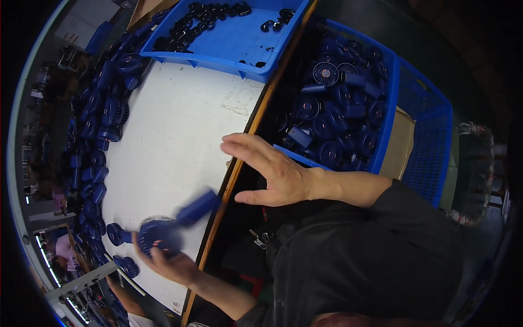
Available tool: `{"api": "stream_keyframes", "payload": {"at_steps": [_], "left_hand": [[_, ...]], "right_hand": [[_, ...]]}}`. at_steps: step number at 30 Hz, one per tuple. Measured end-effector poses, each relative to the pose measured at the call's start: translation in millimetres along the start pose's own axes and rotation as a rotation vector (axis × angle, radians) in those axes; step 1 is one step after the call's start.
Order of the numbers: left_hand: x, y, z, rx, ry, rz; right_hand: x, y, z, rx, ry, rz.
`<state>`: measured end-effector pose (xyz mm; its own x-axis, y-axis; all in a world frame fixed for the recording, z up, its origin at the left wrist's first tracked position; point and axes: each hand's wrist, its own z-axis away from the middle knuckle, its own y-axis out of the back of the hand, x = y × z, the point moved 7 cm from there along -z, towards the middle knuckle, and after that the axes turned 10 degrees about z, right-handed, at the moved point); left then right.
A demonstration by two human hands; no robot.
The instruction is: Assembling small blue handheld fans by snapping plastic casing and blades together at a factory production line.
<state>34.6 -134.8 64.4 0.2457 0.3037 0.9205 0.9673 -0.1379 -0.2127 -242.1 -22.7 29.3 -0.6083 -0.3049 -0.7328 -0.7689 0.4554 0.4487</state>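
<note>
The step in hand appears to be handling a dark-blue plastic handheld fan (169, 231), blurred above the white-topped bench (163, 120); the next move likely calls for a steady grip. The left hand's (173, 267) fingers clamp its round head; the right hand (280, 177) reaches palm-down, empty, thumb and fingers apart.

The single view, a wide head-worn fisheye, looks steeply down from close above the person's left hand (170, 265) and right hand (280, 179) onto a white tabletop (169, 125), whose wooden edge (263, 103) slants across it, outlines bowing toward the dark rim
</note>
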Motion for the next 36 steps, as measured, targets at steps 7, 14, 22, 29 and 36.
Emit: {"api": "stream_keyframes", "payload": {"at_steps": [7,14,22,29,36], "left_hand": [[-45.0,-53.0,50.0,-0.071,0.198,-0.014],[-78.7,-127.7,95.6,-0.31,0.847,1.041],[-64.0,-98.2,75.2,-0.39,0.62,0.843],[-58.3,-96.7,73.7,-0.469,0.592,0.713],[-70.2,-100.7,66.2,-0.103,0.539,0.344]], "right_hand": [[-10.3,-71.1,45.8,-0.648,-0.293,-0.357],[-38.7,-51.8,-1.2,-0.715,0.064,0.211],[191.5,137.7,-211.4,-0.339,-0.273,1.253],[222.4,153.8,-217.1,-0.246,-0.26,1.292],[-20.0,-25.0,-63.6,-0.437,0.423,0.308]]}}
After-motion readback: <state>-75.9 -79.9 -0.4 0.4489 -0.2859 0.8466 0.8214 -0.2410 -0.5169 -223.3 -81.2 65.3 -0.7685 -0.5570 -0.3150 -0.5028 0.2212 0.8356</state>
